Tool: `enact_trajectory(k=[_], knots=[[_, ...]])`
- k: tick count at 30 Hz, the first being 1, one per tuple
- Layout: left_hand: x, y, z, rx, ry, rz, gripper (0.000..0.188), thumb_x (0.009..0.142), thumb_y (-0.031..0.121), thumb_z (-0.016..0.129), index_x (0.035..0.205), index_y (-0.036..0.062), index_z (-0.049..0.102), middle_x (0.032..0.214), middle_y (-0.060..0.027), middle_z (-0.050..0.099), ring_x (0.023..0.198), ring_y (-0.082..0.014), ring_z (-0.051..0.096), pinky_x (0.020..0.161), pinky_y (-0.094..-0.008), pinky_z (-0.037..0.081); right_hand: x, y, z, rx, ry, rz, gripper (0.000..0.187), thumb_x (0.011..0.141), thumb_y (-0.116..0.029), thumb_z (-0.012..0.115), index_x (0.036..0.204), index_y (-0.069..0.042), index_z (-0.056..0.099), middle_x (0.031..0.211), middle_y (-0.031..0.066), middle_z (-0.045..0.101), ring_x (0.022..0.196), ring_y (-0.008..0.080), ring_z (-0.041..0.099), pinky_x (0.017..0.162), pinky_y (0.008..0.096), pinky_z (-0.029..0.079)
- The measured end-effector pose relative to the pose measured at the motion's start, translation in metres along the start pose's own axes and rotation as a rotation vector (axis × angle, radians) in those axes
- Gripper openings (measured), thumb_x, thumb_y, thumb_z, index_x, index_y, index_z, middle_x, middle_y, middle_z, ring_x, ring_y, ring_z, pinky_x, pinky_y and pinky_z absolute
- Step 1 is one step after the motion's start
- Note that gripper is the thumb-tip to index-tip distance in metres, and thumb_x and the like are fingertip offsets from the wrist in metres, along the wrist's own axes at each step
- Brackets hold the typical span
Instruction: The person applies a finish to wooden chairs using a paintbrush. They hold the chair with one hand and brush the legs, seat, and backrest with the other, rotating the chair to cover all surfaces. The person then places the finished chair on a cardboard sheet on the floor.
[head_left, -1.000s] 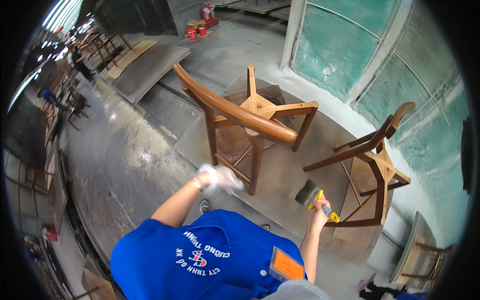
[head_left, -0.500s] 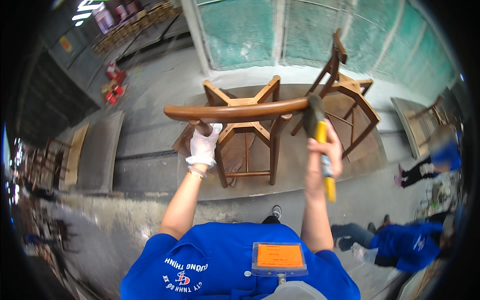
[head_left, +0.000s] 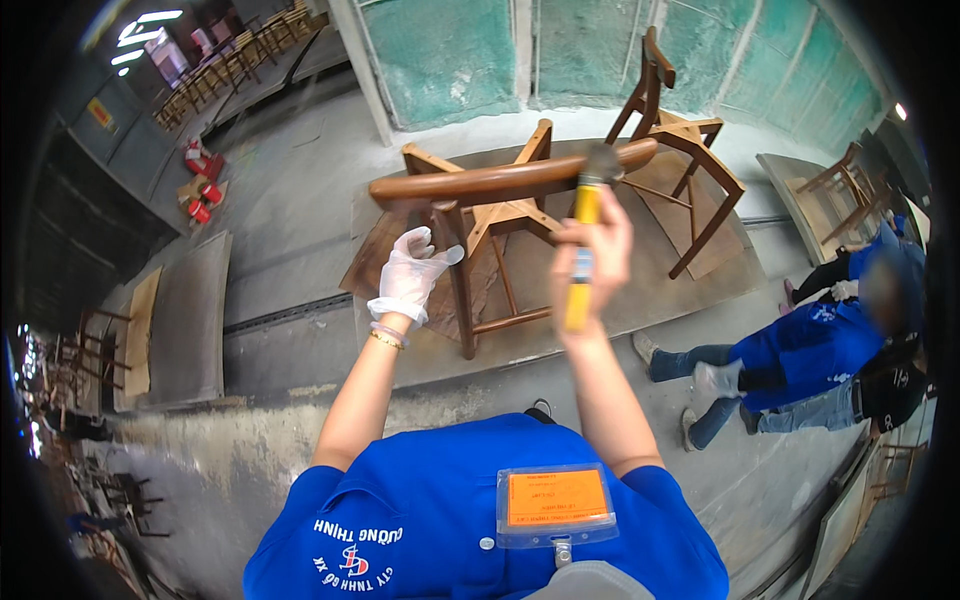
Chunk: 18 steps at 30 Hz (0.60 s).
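A brown wooden chair frame (head_left: 464,290) stands before me, with a pale X-shaped seat support and a curved back rail (head_left: 470,184) across its top. My left hand (head_left: 415,275), in a thin white glove, is beside the chair's near left post. Its fingers are bent but apart, the thumb tip close to the post, and it grips nothing. My right hand (head_left: 600,245), bare, is closed round the yellow handle of a brush (head_left: 585,205). The brush's dark head, blurred by motion, lies over the right part of the rail.
The chair stands on a low brown board (head_left: 620,290). A second chair frame (head_left: 690,160) is on it to the right, before green-tinted panels (head_left: 590,60). Co-workers in blue shirts (head_left: 810,350) are at right. Red containers (head_left: 203,205) and a low platform (head_left: 190,320) lie left.
My left hand has let go of the chair below the back rail and loosened. The brush has moved left, back from the rail's right end. The chair looks turned, and my view has shifted.
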<state>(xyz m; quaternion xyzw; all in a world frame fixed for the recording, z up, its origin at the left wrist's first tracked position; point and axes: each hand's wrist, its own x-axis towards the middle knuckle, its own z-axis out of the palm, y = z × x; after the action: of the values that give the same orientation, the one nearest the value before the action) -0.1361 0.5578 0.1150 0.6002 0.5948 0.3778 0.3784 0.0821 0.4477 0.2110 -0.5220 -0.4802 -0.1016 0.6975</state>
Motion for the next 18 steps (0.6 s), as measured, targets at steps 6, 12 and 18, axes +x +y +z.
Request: enact_trajectory(k=[6,12,18], knots=[[0.012,-0.105,-0.014,-0.210,-0.150,-0.024,0.071,0.083,0.048,0.090,0.134,0.0038,0.067,0.122,-0.0127,0.076,0.111,-0.0224,0.071,0.101,-0.0351,0.055,-0.070,-0.054,0.093,0.379,-0.501,-0.250,0.012,0.079,-0.001,0.075,0.083,-0.006,0.066,0.143,0.0213,0.064,0.133,0.0374,0.065,0.110,0.0448,0.055],[-0.052,-0.206,-0.099,0.498,-0.012,-0.415,0.077,0.076,0.055,0.089,0.131,0.0037,0.073,0.125,-0.0164,0.076,0.115,-0.0277,0.072,0.100,-0.0375,0.054,-0.003,0.038,-0.008,0.521,-0.244,0.200,0.013,0.085,0.001,0.080,0.080,-0.009,0.073,0.131,0.0183,0.073,0.125,0.0300,0.068,0.108,0.0432,0.053],[-0.159,-0.333,-0.183,0.326,-0.131,-0.912,0.043,0.097,0.047,0.070,0.103,0.0040,0.074,0.093,-0.0084,0.073,0.077,-0.0232,0.064,0.066,-0.0417,0.048,-0.022,0.150,-0.080,1.329,0.288,0.553,0.017,0.098,0.005,0.067,0.092,-0.011,0.061,0.140,0.0146,0.064,0.128,0.0293,0.063,0.107,0.0477,0.053]])
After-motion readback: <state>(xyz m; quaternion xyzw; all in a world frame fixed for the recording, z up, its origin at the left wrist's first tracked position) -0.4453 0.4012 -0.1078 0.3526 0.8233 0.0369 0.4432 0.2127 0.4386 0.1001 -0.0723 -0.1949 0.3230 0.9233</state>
